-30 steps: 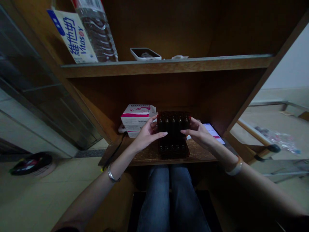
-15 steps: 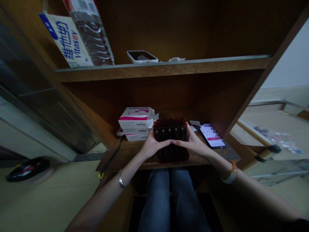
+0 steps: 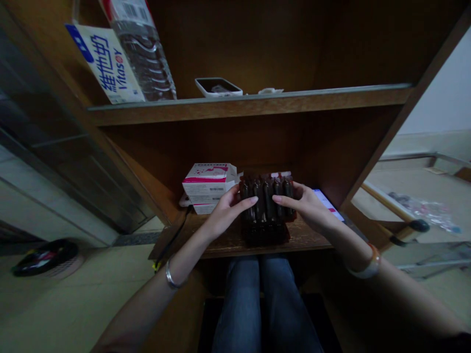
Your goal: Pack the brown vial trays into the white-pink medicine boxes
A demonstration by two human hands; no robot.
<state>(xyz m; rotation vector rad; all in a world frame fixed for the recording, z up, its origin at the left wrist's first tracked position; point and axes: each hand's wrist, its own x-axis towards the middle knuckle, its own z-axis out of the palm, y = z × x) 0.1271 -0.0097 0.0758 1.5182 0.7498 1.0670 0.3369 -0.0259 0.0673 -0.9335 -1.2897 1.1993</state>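
A bundle of dark brown ampoules (image 3: 267,200) stands between my two hands, above the wooden shelf board. My left hand (image 3: 231,208) grips its left side, with the thumb across the front. On the right side my right hand (image 3: 307,203) holds the same bundle, thumb also on the front. More dark ampoules (image 3: 265,234) lie just below the bundle, near the board's front edge. White and pink boxes (image 3: 209,185) are stacked just left of my left hand. Behind my right hand lies a lit phone (image 3: 328,203), partly covered by it.
An upper shelf (image 3: 250,105) holds a Vitasoy carton (image 3: 112,66), a clear bottle (image 3: 147,61) and a white tray-like object (image 3: 218,88). A black-lined basket (image 3: 47,257) stands on the floor at left. At right is a rack (image 3: 415,196) with plastic packets.
The held ampoules now show their long sides toward me. My thumbs have moved apart, and my right hand has shifted right, covering more of the phone.
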